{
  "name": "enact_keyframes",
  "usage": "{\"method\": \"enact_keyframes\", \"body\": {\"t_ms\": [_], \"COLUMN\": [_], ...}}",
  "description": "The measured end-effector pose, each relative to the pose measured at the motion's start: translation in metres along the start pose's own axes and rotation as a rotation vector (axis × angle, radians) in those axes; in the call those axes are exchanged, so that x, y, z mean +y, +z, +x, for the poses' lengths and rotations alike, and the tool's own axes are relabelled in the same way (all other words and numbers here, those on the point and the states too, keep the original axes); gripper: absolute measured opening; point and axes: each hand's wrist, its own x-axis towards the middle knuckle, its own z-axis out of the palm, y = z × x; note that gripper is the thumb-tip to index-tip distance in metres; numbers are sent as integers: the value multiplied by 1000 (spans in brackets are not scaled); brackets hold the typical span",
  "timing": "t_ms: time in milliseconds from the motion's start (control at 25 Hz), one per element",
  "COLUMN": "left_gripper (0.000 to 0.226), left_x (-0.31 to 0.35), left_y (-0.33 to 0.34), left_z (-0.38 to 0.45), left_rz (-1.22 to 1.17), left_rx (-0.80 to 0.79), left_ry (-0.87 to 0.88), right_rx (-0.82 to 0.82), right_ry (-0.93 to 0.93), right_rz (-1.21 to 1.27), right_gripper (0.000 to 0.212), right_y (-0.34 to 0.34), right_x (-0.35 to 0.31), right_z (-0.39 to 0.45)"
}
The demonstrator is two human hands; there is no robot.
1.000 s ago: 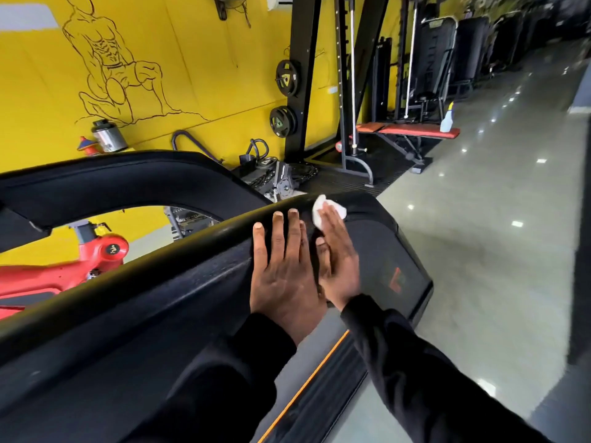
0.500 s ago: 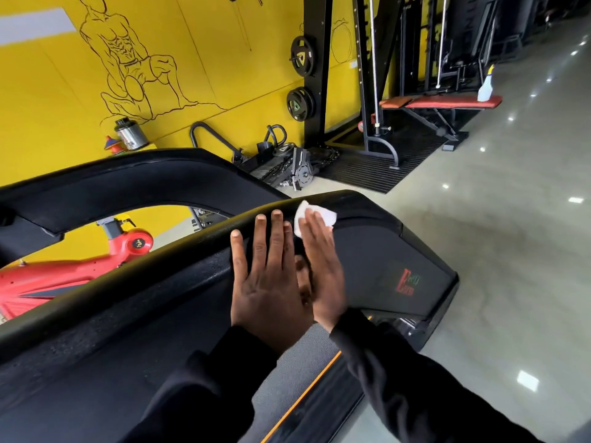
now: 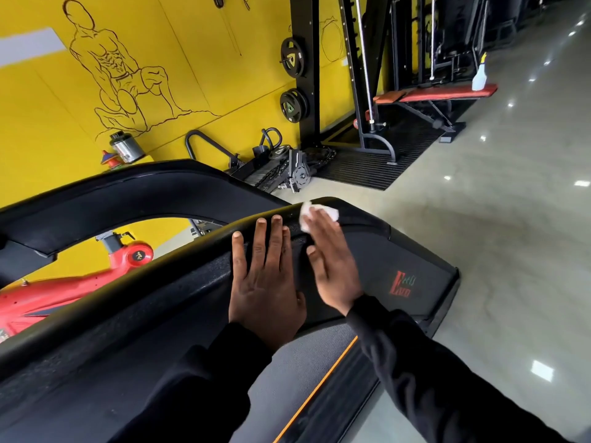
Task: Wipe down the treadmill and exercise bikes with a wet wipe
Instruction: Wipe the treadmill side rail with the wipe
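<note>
Red logo lettering (image 3: 400, 285) printed on the black side panel of the treadmill (image 3: 415, 270), beginning with a large "E", with smaller greenish letters above, too blurred to spell out. Small gold emblem (image 3: 138, 256) on the round black badge of the red exercise bike (image 3: 64, 292), figure unclear. Pale triangular marks on the two black weight plates (image 3: 292, 57) hung on the rack, not legible as words.

A crumpled white wet wipe (image 3: 319, 214) lies pressed on the far end of the black treadmill (image 3: 399, 273) side rail, with a red exercise bike (image 3: 73, 289) at left behind it.
</note>
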Motion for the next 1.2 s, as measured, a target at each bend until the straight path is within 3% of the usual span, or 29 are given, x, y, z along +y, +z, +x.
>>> {"method": "enact_keyframes", "body": {"t_ms": [80,120,280,440,640,800,960,1000,1080,1120,1200], "left_gripper": [87,86,82,90,77,85,78,85,93,93,88], "left_x": [4,7,17,18,30,39,51,51,53,55,61], "left_y": [2,2,5,9,14,20,26,29,31,32,33], "left_z": [6,9,15,18,26,33,43,45,49,50,53], "left_rz": [17,10,-8,15,0,46,29,49,88,90,69], "left_rx": [-24,-25,-9,-25,18,-30,-14,-29,-59,-63,-58], "left_ry": [12,10,3,11,16,56,74,94,125,128,125], "right_rx": [79,81,-42,118,25,148,1,34,131,143,74], "right_ry": [196,206,-62,300,-17,351,94,150,435,470,280], "right_rz": [38,45,71,80,65,99,23,13,44,56,49], "right_gripper": [47,48,47,47,46,50,50,51,53,52,50], "right_y": [-6,-3,-5,-10,-3,-5,-8,-12,-16,-15,-13], "right_x": [7,-1,1,27,19,38,49,61,73,70,58], "right_z": [16,21,6,24,-15,-11,-31,-27,-11,-8,-17]}}
